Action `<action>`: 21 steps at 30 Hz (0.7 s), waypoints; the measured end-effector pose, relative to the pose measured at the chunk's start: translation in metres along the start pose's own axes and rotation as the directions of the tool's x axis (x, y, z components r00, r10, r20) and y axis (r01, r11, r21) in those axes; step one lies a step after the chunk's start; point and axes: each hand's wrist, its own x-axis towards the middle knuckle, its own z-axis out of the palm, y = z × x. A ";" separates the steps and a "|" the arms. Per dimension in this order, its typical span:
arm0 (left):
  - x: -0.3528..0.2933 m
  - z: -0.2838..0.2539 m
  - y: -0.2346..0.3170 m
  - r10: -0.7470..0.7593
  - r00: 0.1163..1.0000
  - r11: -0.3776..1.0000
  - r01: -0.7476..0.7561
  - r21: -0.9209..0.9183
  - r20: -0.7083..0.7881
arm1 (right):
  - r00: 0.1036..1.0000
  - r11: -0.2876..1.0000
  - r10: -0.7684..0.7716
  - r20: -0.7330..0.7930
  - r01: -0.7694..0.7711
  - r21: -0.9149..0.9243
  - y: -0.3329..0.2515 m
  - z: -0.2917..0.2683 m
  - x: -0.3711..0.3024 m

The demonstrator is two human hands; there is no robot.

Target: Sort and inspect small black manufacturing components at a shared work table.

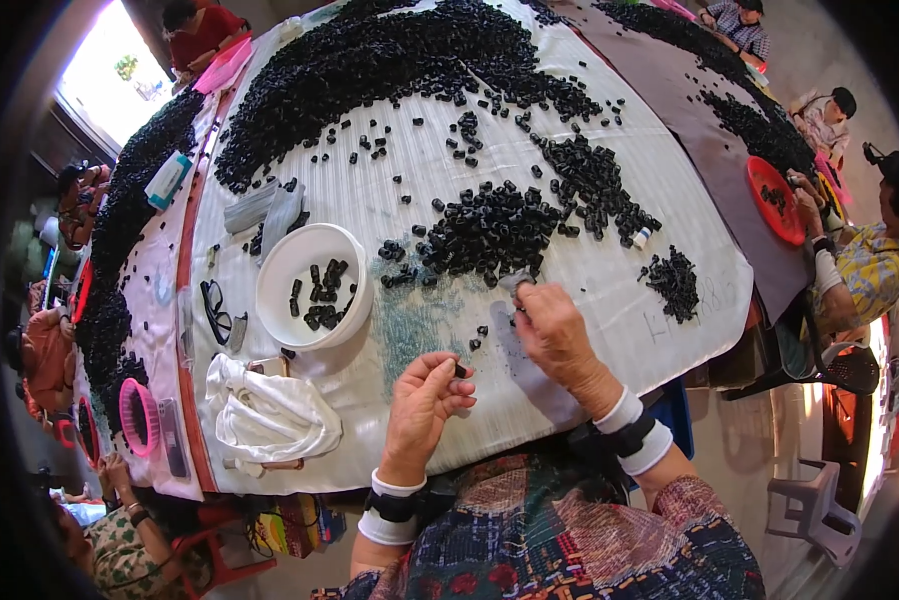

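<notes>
My left hand (pixel 418 408) is closed in a pinch on a small black cylindrical part (pixel 460 370), held just above the near part of the table. To its right, my right hand (pixel 558 338) has its fingertips pressed together on something small and grey (pixel 517 281), too hidden to name. Those fingertips are at the near edge of a heap of the same black parts (pixel 495 230). Between the hands, a few loose black parts (pixel 477 341) lie on the white sheet. A white bowl (pixel 263 300) on the left has several black parts inside.
Left of my hands lie a bundled white cloth (pixel 275 415), dark-framed glasses (pixel 215 310) and grey cloth (pixel 260 208). A huge black pile (pixel 370 70) covers the table's far side; a smaller pile (pixel 672 285) is at right. Other people sit along both sides, near a red tray (pixel 782 226).
</notes>
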 end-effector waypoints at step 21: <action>0.007 0.027 -0.003 0.133 0.991 0.937 -0.130 0.324 0.015 | 0.976 0.879 0.036 0.213 -0.132 0.457 -0.034 -0.011 -0.013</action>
